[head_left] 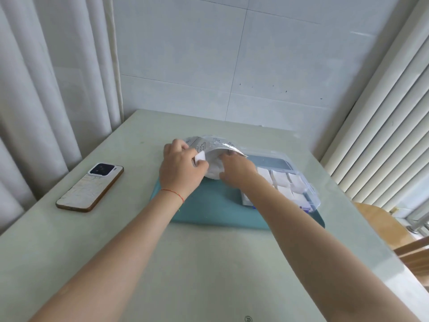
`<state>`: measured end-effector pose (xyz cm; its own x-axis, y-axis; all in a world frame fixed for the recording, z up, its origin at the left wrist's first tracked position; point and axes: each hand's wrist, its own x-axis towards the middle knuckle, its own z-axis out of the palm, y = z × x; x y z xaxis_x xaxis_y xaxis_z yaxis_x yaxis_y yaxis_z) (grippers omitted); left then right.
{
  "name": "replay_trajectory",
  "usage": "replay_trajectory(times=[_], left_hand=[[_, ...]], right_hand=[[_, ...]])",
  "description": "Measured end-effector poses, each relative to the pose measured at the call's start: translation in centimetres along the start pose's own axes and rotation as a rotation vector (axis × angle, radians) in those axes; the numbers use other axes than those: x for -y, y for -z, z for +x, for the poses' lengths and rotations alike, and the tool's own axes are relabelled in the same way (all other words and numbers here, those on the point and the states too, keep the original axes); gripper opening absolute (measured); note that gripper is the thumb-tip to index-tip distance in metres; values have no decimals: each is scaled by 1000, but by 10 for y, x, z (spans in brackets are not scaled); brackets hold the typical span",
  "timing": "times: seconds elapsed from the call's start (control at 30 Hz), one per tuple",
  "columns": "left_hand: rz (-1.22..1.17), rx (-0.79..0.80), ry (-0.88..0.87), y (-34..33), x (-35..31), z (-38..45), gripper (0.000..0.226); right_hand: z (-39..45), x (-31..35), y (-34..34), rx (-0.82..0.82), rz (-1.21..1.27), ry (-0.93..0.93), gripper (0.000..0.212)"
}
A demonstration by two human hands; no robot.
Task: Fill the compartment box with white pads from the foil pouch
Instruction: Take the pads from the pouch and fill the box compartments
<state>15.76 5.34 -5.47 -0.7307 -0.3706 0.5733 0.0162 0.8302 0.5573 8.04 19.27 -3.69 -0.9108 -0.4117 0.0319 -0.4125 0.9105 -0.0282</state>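
- The step in hand looks like drawing pads out of the pouch: the right hand reaches into the mouth of the crinkled silver foil pouch with printed markings, its fingers curled at the opening around the white stack inside; exactly what they pinch is hidden.
- The left hand steadies the pouch from its left side, fingers wrapped over the far edge, and a small square white pad sits pinched against the thumb side of that hand.
- The next move probably calls for lifting a pad clear of the pouch mouth and carrying it right to an unfilled slot, keeping the pouch pinned so it does not slide.
- The clear plastic compartment box with its hinged lid open lies just to the right of the pouch, partly under the right forearm; several near compartments already hold white folded pads, while the far strip looks dark and empty.
- Pouch and box both rest on a teal rectangular mat on the pale green bench.
- A white-backed phone with a bronze rim lies well to the left.
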Motion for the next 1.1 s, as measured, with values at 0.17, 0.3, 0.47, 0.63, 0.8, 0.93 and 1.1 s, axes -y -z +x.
replay_trajectory(times=[0.17, 0.3, 0.47, 0.63, 0.8, 0.93, 1.1], left_hand=[[43, 148, 13, -8, 12, 2, 21], [6, 161, 35, -7, 11, 3, 35], [10, 165, 30, -6, 10, 1, 35], [21, 135, 45, -4, 9, -1, 33], [21, 147, 68, -1, 0, -6, 36], [-102, 175, 101, -2, -5, -10, 37], [-339, 251, 253, 0, -8, -12, 13]], right_hand=[[14, 9, 0, 174, -131, -29, 62], [20, 9, 3, 227, -18, -63, 37], [15, 3, 1, 159, -2, -22, 59], [10, 1, 2, 68, 28, -23, 35], [7, 2, 3, 25, -17, -42, 28], [3, 6, 1, -20, -169, -29, 29], [0, 1, -2, -160, -241, 32, 25]])
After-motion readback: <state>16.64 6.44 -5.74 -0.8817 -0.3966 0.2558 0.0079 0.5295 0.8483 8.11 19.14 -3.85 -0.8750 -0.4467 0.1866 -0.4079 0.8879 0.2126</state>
